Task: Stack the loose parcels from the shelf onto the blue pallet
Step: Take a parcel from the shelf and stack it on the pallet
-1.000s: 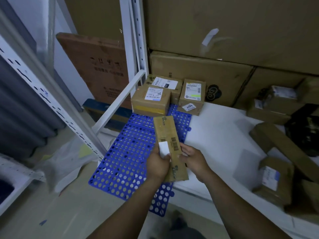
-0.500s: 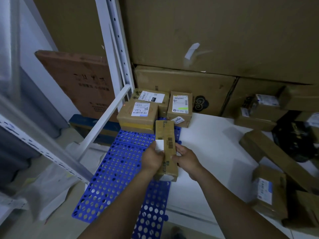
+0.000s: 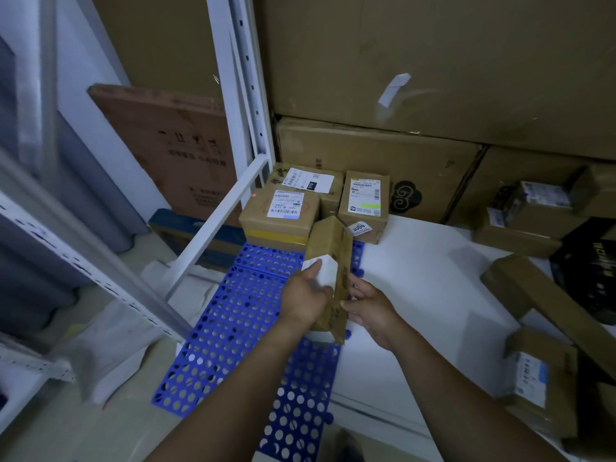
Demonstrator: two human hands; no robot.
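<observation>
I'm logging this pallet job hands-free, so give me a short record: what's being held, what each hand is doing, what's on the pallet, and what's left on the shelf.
held item: long narrow parcel, tilted, over the blue pallet
left hand: grips the parcel at its white label
right hand: touches the parcel's right side; grip unclear
on pallet: three labelled parcels at the far end
white shelf: several loose parcels along its right side
status: held parcel not yet set down

"010" on rear parcel label (image 3: 305, 179)
</observation>
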